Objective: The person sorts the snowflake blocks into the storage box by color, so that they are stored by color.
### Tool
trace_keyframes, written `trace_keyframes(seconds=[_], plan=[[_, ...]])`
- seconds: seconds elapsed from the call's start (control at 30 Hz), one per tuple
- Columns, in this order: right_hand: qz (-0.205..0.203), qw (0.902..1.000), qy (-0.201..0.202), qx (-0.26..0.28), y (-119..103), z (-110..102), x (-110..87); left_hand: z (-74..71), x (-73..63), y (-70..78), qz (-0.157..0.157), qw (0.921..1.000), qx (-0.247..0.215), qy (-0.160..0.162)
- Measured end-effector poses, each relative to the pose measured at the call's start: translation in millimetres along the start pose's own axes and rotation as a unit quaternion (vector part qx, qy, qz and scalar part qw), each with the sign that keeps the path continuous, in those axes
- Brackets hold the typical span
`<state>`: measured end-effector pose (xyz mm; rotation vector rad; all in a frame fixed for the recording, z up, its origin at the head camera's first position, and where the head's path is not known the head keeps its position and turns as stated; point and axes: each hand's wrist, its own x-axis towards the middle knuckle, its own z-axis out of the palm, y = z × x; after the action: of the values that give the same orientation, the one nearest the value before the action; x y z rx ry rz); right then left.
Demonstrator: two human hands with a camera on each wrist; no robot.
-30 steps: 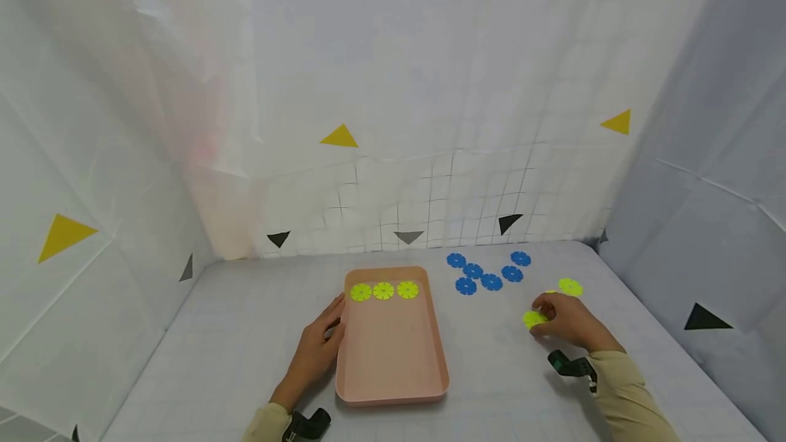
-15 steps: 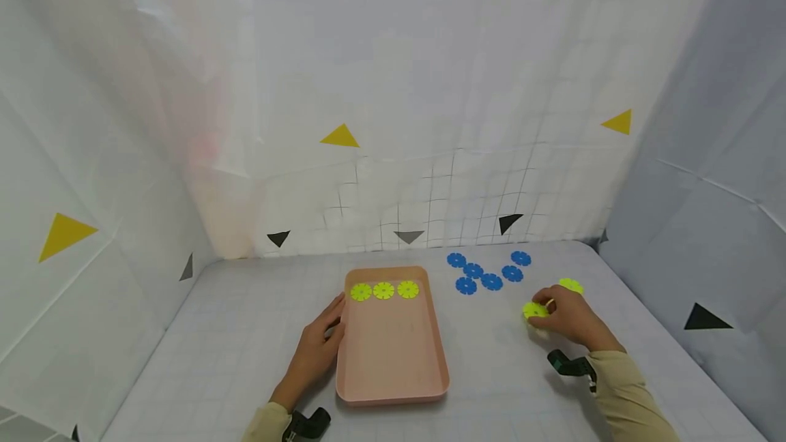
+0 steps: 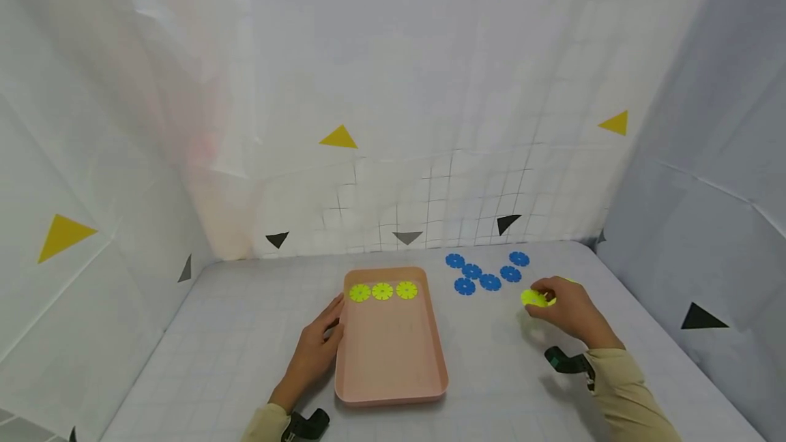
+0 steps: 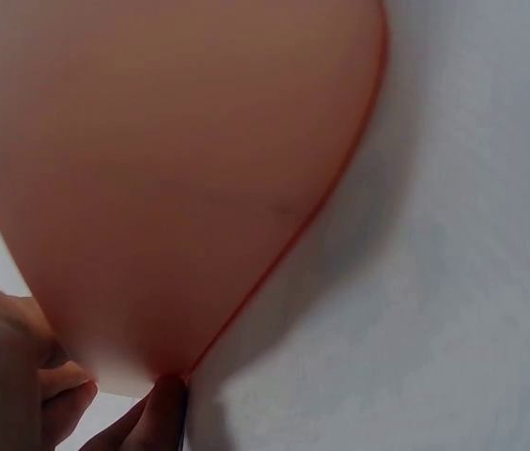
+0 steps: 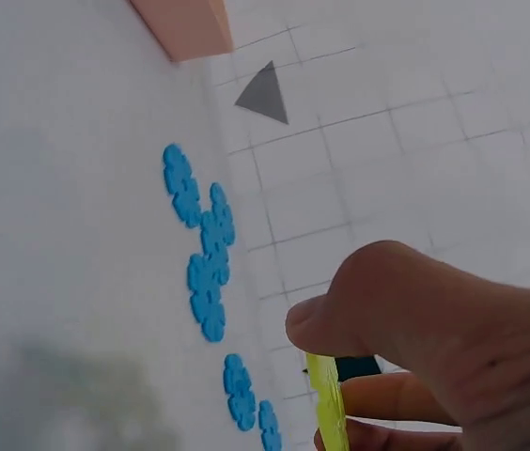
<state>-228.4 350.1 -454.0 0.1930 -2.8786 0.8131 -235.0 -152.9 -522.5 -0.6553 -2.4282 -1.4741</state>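
Note:
My right hand (image 3: 568, 309) pinches a yellow-green notched building disc (image 3: 533, 298) between thumb and fingers, above the table with a shadow below. In the right wrist view, that disc (image 5: 329, 404) appears edge-on under the thumb. More yellow shows beneath the fingers, and another yellow disc (image 3: 570, 280) is mostly hidden behind the hand. My left hand (image 3: 316, 351) rests with fairly straight fingers against the left side of a pink tray (image 3: 393, 360). Three yellow discs (image 3: 382, 291) lie in a row at the tray's far end. The left wrist view has the tray (image 4: 171, 169) up close.
Several blue notched discs (image 3: 490, 282) lie on the white table (image 3: 485, 360) at the back, between the tray and my right hand. White sheeting (image 3: 393, 87) with yellow and dark triangles rises behind the table and on both sides.
The right hand has raised the yellow disc off the table and shifted it slightly away from me. The left hand and tray stay where they were.

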Motion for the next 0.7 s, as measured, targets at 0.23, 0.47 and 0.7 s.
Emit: trace_keyframes(seconds=[0.23, 0.47, 0.7], plan=[[-0.005, 0.9997, 0.019, 0.012, -14, -5, 0.5, -0.3, -0.9, 0.8, -0.011, 0.9999, -0.005, -0.005], [-0.033, 0.9984, 0.043, 0.015, -30, -9, 0.4, -0.4, -0.3, 0.3, -0.008, 0.9999, -0.005, -0.004], [-0.051, 0.9973, 0.051, 0.013, -41, -12, 1.4, -0.1, 0.2, -1.5, 0.005, 1.0, 0.001, -0.001]])
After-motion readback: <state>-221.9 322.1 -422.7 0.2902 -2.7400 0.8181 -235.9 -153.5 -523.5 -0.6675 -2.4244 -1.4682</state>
